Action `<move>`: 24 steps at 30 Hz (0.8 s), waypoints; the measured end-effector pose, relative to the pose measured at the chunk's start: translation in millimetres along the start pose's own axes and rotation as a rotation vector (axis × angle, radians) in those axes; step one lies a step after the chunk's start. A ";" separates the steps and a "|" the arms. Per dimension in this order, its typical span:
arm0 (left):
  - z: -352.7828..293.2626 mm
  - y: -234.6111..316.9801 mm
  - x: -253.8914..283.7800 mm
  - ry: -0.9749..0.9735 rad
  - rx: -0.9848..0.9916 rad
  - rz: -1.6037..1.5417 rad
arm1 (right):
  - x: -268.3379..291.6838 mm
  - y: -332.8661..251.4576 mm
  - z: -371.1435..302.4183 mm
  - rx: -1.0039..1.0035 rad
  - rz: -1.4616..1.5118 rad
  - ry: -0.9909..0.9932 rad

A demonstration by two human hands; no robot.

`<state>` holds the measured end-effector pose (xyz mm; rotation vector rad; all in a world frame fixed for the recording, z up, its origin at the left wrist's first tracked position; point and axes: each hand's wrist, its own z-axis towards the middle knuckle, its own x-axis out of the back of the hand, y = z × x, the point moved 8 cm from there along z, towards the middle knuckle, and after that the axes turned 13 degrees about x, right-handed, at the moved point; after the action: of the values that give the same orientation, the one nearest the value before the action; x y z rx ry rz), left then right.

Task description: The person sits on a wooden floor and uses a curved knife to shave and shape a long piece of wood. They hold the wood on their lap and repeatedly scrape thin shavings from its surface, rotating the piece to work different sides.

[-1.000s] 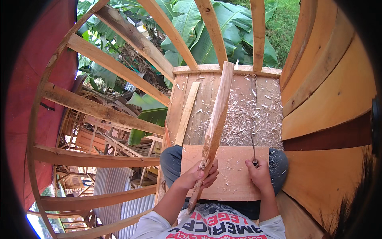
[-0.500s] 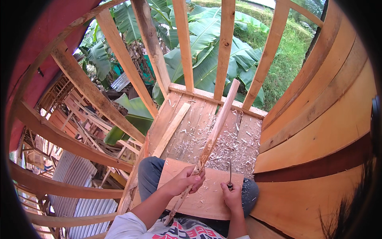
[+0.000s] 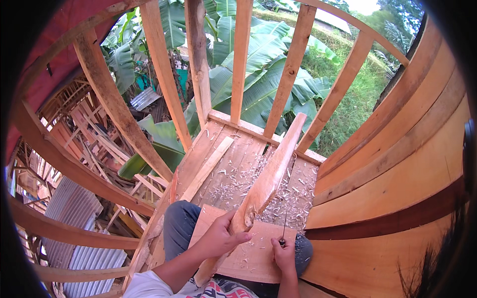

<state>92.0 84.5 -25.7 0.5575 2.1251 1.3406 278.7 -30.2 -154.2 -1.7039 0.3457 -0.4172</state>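
A long, partly carved piece of wood [image 3: 263,193] slants from my lap up toward the far railing. It is broad in the middle, narrows toward its far end, and has a knot near my grip. My left hand [image 3: 221,239] is closed around its lower part, with the thumb along the near side. My right hand [image 3: 284,257] grips the dark handle of a thin-bladed knife [image 3: 284,228], its blade pointing up and away, apart from the wood. Beneath both hands a flat board [image 3: 256,258] lies across my thighs.
Curled wood shavings [image 3: 233,185] litter the plank floor [image 3: 198,154], where a loose wooden strip [image 3: 207,168] lies at left. Upright slats [image 3: 293,69] fence the front and left. A plank wall [image 3: 387,184] curves along the right. Corrugated metal sheets [image 3: 89,258] and timber lie beyond the left slats.
The wood has turned in my left hand, so its broad face now shows instead of a narrow edge. My right hand still holds the knife low. The whole view has shifted slightly.
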 end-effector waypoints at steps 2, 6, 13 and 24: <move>-1.5 1.3 1.2 -0.021 -0.001 -0.013 | 0.9 4.9 1.4 0.007 -0.011 -0.010; -2.7 1.7 5.0 -0.022 -0.019 -0.015 | 0.3 6.9 5.4 0.008 -0.026 -0.044; -7.0 4.0 9.6 0.005 -0.005 -0.022 | -2.0 0.9 4.4 -0.033 -0.008 -0.033; -11.8 8.8 7.6 0.058 -0.017 0.048 | -2.1 -3.5 4.0 -0.027 -0.014 -0.028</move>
<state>79.0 84.8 -15.5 0.5730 2.1567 1.4160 278.7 -25.1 -151.6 -1.7380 0.3206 -0.4006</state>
